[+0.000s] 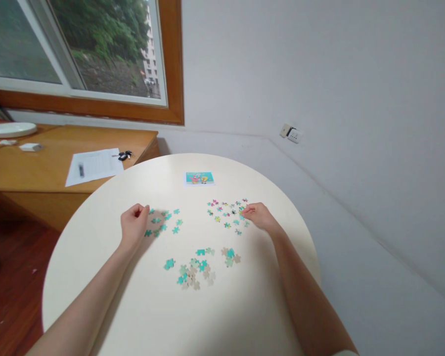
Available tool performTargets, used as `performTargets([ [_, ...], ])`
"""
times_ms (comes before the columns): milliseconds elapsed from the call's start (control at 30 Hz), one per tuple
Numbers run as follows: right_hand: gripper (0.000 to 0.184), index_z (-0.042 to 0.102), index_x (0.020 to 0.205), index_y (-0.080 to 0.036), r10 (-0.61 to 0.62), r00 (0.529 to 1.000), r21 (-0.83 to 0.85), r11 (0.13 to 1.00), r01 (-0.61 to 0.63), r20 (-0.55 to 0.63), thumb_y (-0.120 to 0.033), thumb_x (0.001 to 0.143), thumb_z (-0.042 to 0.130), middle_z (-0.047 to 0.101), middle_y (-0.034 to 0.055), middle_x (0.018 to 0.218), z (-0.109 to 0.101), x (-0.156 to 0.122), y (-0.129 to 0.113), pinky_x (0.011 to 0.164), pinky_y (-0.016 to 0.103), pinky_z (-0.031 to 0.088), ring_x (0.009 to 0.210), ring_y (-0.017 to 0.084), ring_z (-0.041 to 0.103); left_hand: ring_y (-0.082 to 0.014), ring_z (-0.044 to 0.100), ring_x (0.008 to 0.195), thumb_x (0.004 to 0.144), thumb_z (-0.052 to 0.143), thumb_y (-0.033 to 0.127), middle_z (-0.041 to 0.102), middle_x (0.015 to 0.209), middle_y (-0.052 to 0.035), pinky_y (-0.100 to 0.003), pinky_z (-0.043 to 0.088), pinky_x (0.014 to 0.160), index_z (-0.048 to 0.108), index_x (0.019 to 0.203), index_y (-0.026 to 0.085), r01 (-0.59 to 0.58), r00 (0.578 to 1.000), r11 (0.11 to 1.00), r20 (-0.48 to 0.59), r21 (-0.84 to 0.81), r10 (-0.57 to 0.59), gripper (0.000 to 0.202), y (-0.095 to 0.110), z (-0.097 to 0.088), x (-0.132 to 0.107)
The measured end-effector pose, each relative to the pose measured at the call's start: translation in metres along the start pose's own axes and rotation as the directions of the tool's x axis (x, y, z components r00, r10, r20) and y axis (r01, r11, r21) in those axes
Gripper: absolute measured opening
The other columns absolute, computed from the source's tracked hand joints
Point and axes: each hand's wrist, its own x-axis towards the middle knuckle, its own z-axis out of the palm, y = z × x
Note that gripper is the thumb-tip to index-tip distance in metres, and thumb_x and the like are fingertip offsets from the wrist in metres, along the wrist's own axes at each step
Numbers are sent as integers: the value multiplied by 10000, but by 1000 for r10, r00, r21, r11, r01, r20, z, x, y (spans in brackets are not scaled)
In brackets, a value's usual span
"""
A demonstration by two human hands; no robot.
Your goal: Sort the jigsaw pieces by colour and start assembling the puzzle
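My left hand (134,225) is closed in a pinch at the left edge of a group of teal puzzle pieces (164,227). A teal piece shows right at its fingertips; whether it is held or lies on the table I cannot tell. On the other side, my right hand (258,215) reaches into a spread of multicoloured puzzle pieces (227,225), thumb and fingers together. Anything between those fingertips is too small to make out. Nearer to me lies a pile of teal, pale green and greyish pieces (193,274), some overlapping, with a smaller cluster (230,253) to its right.
The pieces lie on a round white table (141,306). At its far side is a picture card (199,178) with cartoon figures. A wooden desk (55,173) at left bears a paper sheet (92,169), keys (124,155) and a white plate (11,130). A wall borders the right.
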Motion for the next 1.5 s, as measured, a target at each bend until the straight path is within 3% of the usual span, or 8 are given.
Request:
performTargets([
  [267,137,664,636,-139,28,999,-32,999,-27,29,-271,602,644,584,-7,529,0,-8,-11,482,213,345,496,95,481,-91,271,464,667,521,373,275,430,63,-244,241,486,327,456,205,-4,1000,1000,9,10,4,333,0,0,0],
  [633,69,642,659,-165,8,1000,-240,971,-6,7,-207,610,619,564,-38,532,-1,-14,-21,501,207,334,496,85,467,-91,283,469,662,523,379,296,433,61,-243,239,491,342,462,203,-5,1000,1000,16,-3,5,322,0,-1,-1],
  [900,125,641,668,-165,-44,995,-119,992,32,-94,-280,623,624,580,-21,549,-4,-9,-15,463,202,325,486,89,467,-92,268,466,674,526,370,266,435,64,-242,235,478,333,466,204,2,1000,1000,-2,3,-2,328,1,-2,-1],
  [1167,135,686,711,-155,-119,973,-136,980,148,200,-252,619,671,573,-23,583,-4,-15,-22,536,215,378,558,104,509,-92,269,463,669,540,360,278,441,64,-244,234,474,343,461,204,2,1000,1000,1,-3,-2,326,-1,-1,-1],
  [1500,168,708,752,-164,-146,957,-207,958,200,250,-209,590,713,587,-27,619,2,-14,-25,558,210,391,588,107,526,-99,276,457,654,539,367,282,428,60,-249,237,461,364,454,207,13,1000,1000,11,14,-13,310,-2,-1,0],
])
